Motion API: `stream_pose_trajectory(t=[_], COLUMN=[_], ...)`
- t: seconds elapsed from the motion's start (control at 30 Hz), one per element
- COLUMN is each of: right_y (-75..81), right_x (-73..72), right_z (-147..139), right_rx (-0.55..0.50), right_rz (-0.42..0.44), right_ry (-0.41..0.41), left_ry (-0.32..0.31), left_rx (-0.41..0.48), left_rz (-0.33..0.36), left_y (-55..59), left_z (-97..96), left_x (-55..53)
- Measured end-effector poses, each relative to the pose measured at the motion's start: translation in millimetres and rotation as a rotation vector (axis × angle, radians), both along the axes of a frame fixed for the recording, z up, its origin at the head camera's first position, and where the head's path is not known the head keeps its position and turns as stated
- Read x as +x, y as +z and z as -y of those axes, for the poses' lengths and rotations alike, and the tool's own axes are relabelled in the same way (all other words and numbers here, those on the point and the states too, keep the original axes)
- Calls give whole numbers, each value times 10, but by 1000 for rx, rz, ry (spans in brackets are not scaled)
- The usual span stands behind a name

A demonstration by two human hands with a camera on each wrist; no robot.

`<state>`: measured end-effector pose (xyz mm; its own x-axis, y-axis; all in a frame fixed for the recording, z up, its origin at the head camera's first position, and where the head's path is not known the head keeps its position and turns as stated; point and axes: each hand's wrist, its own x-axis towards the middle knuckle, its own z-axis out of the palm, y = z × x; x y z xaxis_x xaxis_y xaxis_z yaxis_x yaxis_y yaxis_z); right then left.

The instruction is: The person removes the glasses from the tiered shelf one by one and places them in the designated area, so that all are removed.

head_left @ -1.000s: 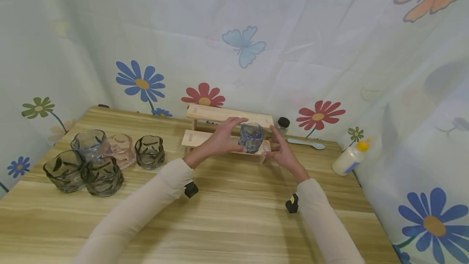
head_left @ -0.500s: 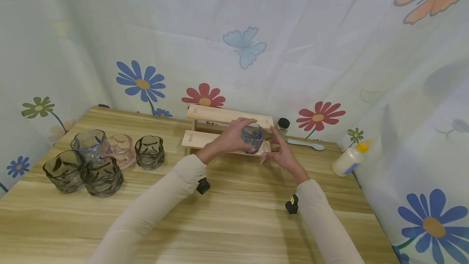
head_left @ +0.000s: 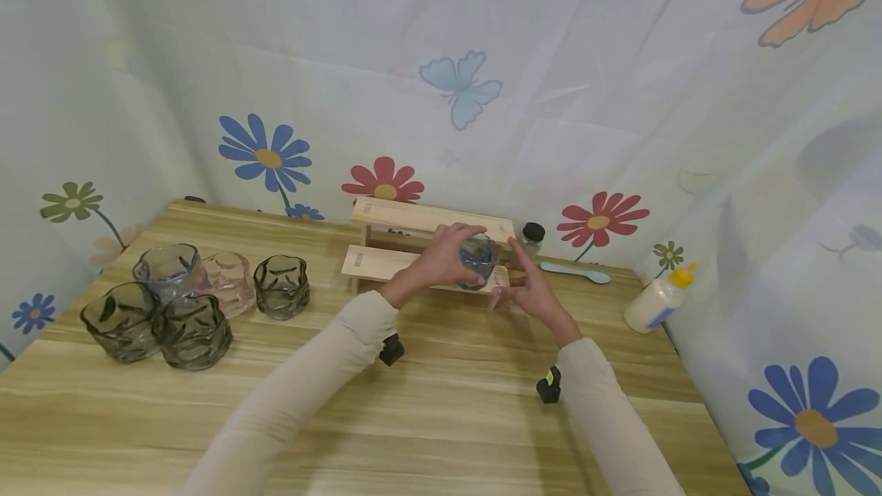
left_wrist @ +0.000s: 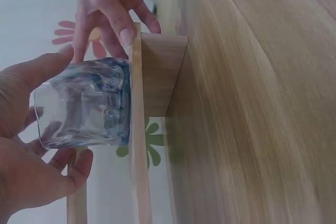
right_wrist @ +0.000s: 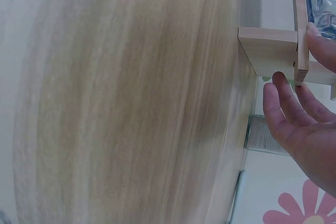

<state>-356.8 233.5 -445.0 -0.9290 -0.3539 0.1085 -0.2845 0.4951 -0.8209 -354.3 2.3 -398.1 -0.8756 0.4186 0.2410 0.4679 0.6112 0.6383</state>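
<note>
My left hand (head_left: 437,260) grips a clear blue-tinted glass tumbler (head_left: 480,259) with a wavy, faceted wall. In the left wrist view the tumbler (left_wrist: 86,106) stands with its base against the lower shelf of a two-tier wooden rack (head_left: 375,259), thumb and fingers around its sides. Near that shelf's right end, my right hand (head_left: 536,297) holds the board. Its thumb (right_wrist: 321,47) lies on the top face and its other fingers reach around the end, as the right wrist view shows. The tumbler is between both hands, partly covered by the left one.
Several tumblers stand at the table's left: a pink one (head_left: 227,283), a bluish one (head_left: 165,270) and grey ones, the nearest a grey tumbler (head_left: 281,287). Right of the rack are a black-capped jar (head_left: 532,238), a pale blue spoon (head_left: 575,272) and a glue bottle (head_left: 653,305).
My left hand has shifted a little to the right with the blue tumbler, closer to the lower shelf's right end. My right hand has stayed at the shelf end.
</note>
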Motion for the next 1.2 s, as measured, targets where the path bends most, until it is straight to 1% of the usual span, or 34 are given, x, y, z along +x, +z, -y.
stream_pose_trajectory(t=[0.07, 0.17, 0.3, 0.4, 0.5, 0.83, 1.1, 1.2], right_y=[5, 36, 179, 293, 341, 341, 347, 341], right_x=[-1, 21, 130, 222, 266, 245, 257, 263], right_z=[7, 21, 71, 111, 131, 122, 130, 135], right_rx=[7, 2, -11, -1, 5, -11, -7, -3], right_rz=[13, 24, 41, 39, 30, 25, 24, 30], right_ry=[-9, -1, 12, 15, 19, 31, 24, 22], left_ry=[8, 20, 34, 44, 52, 59, 29, 22], left_rx=[-2, 8, 14, 13, 16, 35, 53, 69], left_rz=[2, 3, -10, -23, -33, -27, -11, 10], left_y=[-4, -7, -21, -34, -42, -62, -84, -90], left_z=[-9, -26, -48, -59, -62, -33, -5, 8], left_x=[3, 11, 14, 11, 8, 24, 35, 49])
